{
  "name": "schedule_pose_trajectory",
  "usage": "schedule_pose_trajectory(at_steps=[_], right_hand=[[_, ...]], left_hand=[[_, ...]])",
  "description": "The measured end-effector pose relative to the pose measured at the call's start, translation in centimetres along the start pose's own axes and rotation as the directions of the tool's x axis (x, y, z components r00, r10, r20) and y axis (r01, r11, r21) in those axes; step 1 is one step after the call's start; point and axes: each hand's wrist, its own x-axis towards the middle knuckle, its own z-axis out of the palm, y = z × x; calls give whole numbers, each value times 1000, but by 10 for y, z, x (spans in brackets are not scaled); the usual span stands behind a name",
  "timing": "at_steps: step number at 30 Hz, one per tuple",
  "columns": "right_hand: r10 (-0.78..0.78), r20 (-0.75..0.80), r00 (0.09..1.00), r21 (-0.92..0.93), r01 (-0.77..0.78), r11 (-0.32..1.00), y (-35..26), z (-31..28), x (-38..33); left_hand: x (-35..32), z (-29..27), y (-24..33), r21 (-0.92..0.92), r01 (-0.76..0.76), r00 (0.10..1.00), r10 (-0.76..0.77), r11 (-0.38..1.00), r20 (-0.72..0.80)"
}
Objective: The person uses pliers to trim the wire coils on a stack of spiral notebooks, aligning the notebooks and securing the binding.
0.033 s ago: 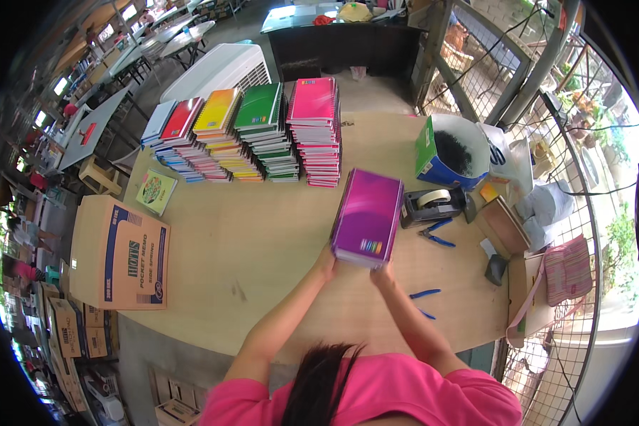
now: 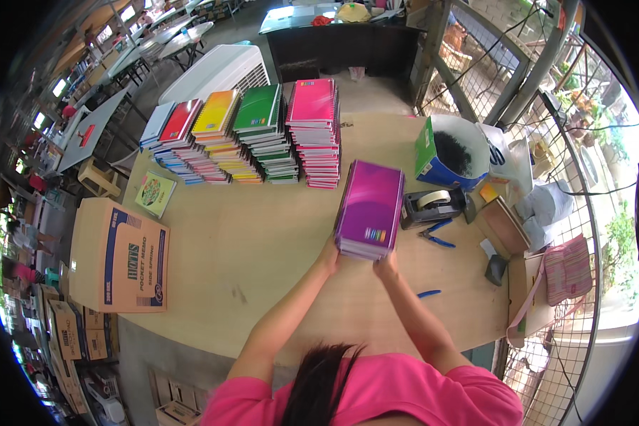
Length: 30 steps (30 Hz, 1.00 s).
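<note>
A stack of purple spiral notebooks [image 2: 371,207] rests on the wooden table [image 2: 263,248] in front of me. My left hand [image 2: 328,257] grips its near left corner and my right hand [image 2: 385,266] holds its near right corner. Behind it stand rows of notebook stacks: pink [image 2: 312,117], green [image 2: 259,113], yellow [image 2: 216,113], red [image 2: 179,122] and blue-white [image 2: 156,126].
A black tape dispenser [image 2: 433,206] and a green-blue box of dark material [image 2: 444,153] sit right of the purple stack. Blue pens [image 2: 440,241] lie nearby. A cardboard box [image 2: 117,255] stands at the table's left edge, a pink bag [image 2: 564,270] hangs at right.
</note>
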Motion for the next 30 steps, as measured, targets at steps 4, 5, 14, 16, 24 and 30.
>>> schedule_pose_trajectory(at_steps=[4,5,14,16,24,30], right_hand=[[29,87,996,69,-35,997,-32,4,87],[58,45,997,62,-61,996,-35,-4,111],[92,78,993,101,-100,990,-65,36,191],[45,185,982,103,-64,993,-66,48,195],[-594,37,803,-581,501,641,-66,19,88],[-439,25,898,-988,-45,-149,-62,-105,-165]], left_hand=[[63,32,43,-49,-46,998,44,998,-34],[78,40,48,-56,-95,995,94,994,-19],[149,51,77,22,-222,941,220,975,-258],[165,43,80,64,-311,919,317,948,-235],[93,8,69,142,-193,970,211,971,-120],[-86,-70,26,203,41,999,-45,978,15]])
